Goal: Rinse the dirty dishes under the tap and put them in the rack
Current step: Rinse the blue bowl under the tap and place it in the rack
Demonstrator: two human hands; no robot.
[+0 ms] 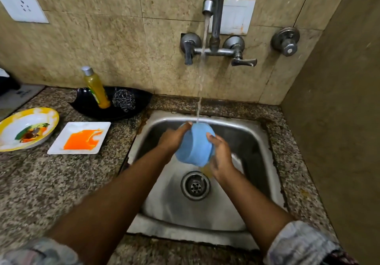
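Both hands, left (pixel 174 139) and right (pixel 221 158), grasp blue bowl (pixel 195 147) over sink (pixel 255 141), tilted under tap (pixel 213 10) stream for rinsing.

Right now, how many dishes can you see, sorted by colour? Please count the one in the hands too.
Blue: 1, the blue bowl held by the left hand and the right hand under the tap
Yellow-rimmed: 1, the round plate
White: 1, the square plate
Black: 1, the black dish holding the soap bottle and the scrubber
Total: 4
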